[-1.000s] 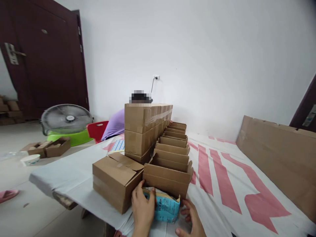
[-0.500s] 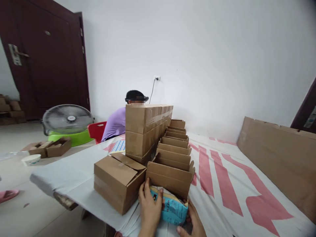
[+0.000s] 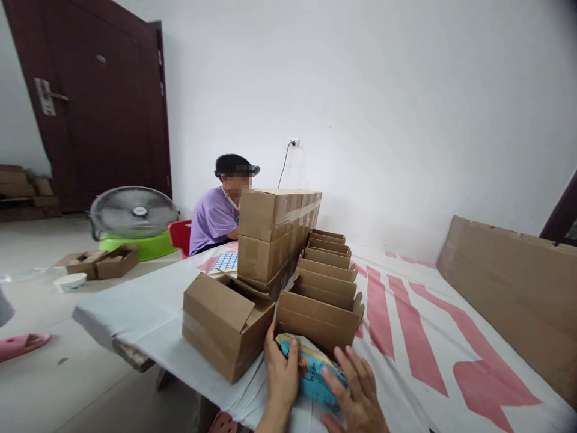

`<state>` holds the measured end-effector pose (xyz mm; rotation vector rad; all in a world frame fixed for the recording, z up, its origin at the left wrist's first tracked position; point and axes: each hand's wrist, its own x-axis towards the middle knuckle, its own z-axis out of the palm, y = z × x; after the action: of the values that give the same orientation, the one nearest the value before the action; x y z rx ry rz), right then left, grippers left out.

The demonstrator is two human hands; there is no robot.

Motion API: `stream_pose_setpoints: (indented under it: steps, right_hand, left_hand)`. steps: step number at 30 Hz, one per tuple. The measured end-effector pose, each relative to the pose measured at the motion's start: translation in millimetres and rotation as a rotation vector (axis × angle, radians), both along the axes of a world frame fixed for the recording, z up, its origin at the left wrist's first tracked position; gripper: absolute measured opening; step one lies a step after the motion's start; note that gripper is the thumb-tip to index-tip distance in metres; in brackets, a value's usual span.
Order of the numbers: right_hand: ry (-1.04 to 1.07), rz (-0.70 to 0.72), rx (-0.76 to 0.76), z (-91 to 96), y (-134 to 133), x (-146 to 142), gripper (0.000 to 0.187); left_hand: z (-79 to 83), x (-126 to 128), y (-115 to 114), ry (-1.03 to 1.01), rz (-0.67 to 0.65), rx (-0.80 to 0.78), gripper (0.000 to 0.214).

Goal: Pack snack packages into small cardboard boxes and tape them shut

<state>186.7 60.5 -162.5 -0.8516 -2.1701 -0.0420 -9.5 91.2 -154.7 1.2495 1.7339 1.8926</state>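
A blue packet point(image 3: 311, 385) is held by the left hand point(image 3: 282, 376) close to the near edge of the table point(image 3: 148, 300), just in front of the first open box point(image 3: 315, 319). Its left end is gripped by this hand, with the thumb laid on the printed front. The right hand point(image 3: 358, 388) is opened, and its fingers are spread over the right end of the packet; whether the packet is touched by them cannot be told.

From the first open box, a row of boxes point(image 3: 327, 276) is extended toward the far edge, and along its left side a taped stack point(image 3: 256, 249) is placed. Between the left hand and the left corner, a carton point(image 3: 211, 319) with a partly raised flap is set. At the left edge, a person in purple point(image 3: 210, 216) is seen, and a blue-checked sheet point(image 3: 225, 262) is laid there.
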Motion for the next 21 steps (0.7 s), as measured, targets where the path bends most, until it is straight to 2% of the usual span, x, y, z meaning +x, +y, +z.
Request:
stream_pose_setpoints:
  steps: [2, 4, 6, 7, 10, 11, 14, 17, 21]
  right_hand:
    - [-0.142, 0.1, 0.112, 32.1, 0.9, -6.3, 0.076]
    - [-0.19, 0.095, 0.221, 69.2, 9.8, -5.8, 0.071]
    - [-0.119, -0.031, 0.282, 108.0, 30.8, 3.5, 0.057]
    - [-0.062, -0.126, 0.263, 126.3, 46.1, 10.8, 0.05]
    - [-0.012, -0.426, 0.09, 171.0, 106.3, 36.7, 0.048]
    - [-0.066, -0.521, -0.021, 181.9, 128.4, 44.5, 0.05]
    - [-0.144, -0.577, -0.172, 205.4, 189.9, 58.0, 0.058]
    - [-0.25, -0.517, -0.265, 221.3, 238.2, 52.3, 0.068]
    - [-0.414, -0.393, -0.406, 229.5, 285.1, 21.7, 0.077]
  left_hand:
    - [-0.7, 1.8, -1.6, -0.002, 0.046, -0.003, 0.057]
    - [-1.3, 4.5, -4.5, -0.014, 0.078, -0.007, 0.054]
    - [-1.5, 7.5, -8.1, -0.029, 0.075, -0.01, 0.056]
    - [-1.6, 8.9, -9.8, -0.039, 0.067, -0.012, 0.058]
    - [-1.7, 11.8, -12.8, -0.106, 0.031, -0.048, 0.068]
    - [-2.0, 12.3, -12.9, -0.137, 0.016, -0.065, 0.071]
    - [-4.7, 13.4, -10.9, -0.198, -0.017, -0.114, 0.069]
    - [-10.9, 13.4, -6.0, -0.191, 0.006, -0.166, 0.064]
    - [-20.2, 6.8, 3.0, -0.179, 0.03, -0.192, 0.061]
